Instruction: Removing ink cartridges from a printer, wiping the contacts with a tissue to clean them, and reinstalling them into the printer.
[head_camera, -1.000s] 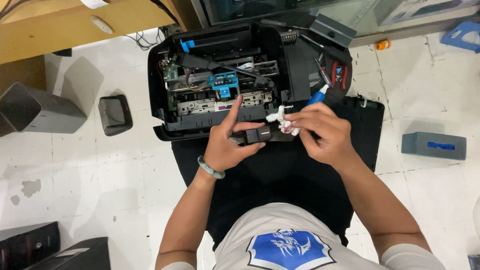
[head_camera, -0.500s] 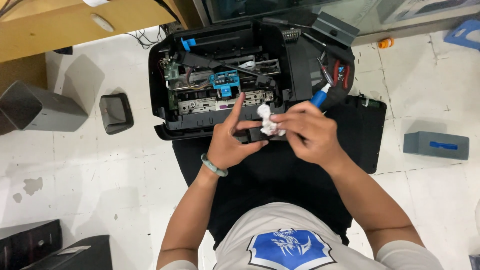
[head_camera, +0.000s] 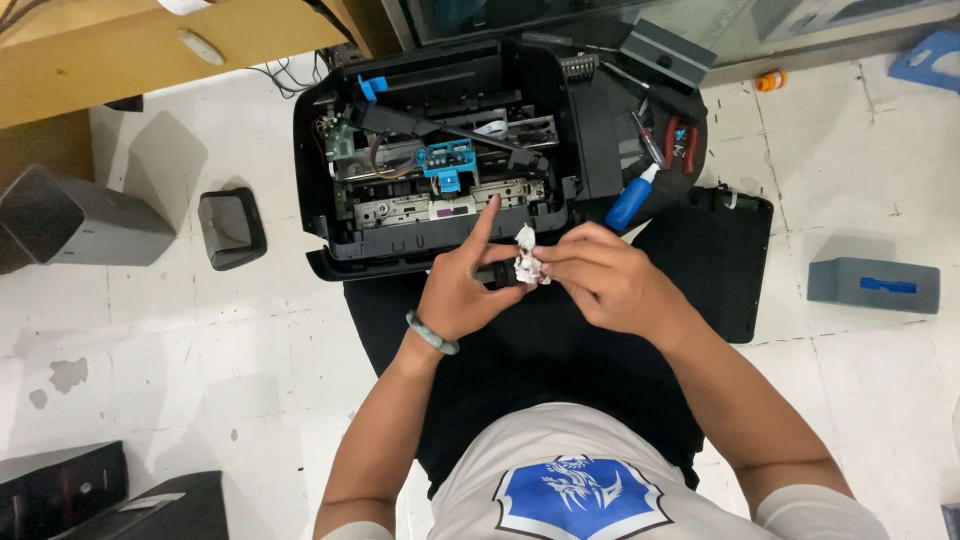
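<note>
Tissue wad (head_camera: 526, 262): white, crumpled, pinched between the fingertips of both hands, just in front of the opened printer.
Small dark part (head_camera: 497, 278): mostly hidden under the wad; apparently being wiped.
Left hand (head_camera: 462, 290): closed on the part from below, index finger stretched out toward the printer.
Right hand (head_camera: 605, 280): fingers closed on the tissue.
Progress: printer (head_camera: 450, 160) cover already off, insides bare; wiping looks under way, reassembly not begun.
Nearby: blue-handled screwdriver (head_camera: 630, 200), red pliers (head_camera: 680, 140).

One camera sits on my head, looking steeply down past my chest at the opened printer (head_camera: 450, 170) on the tiled floor (head_camera: 180, 340), close in.
</note>
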